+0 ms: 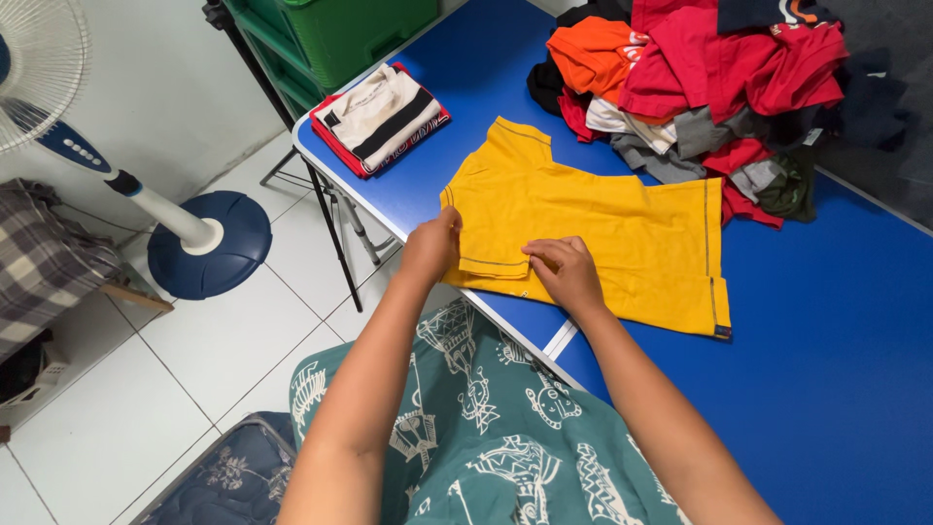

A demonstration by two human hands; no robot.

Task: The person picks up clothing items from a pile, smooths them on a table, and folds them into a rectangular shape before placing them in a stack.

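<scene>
Yellow shirt (593,228): lies flat on the blue tabletop (836,369), near its front edge. Left hand (431,246): fingers pinched on the shirt's folded sleeve edge. Right hand (567,272): fingers together, pressing the fold down. Unsorted clothes pile (709,87) behind; folded stack (381,117) at far left corner.

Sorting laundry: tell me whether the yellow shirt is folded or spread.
Partly folded: the yellow shirt lies flat, one sleeve turned in under both hands.
</scene>
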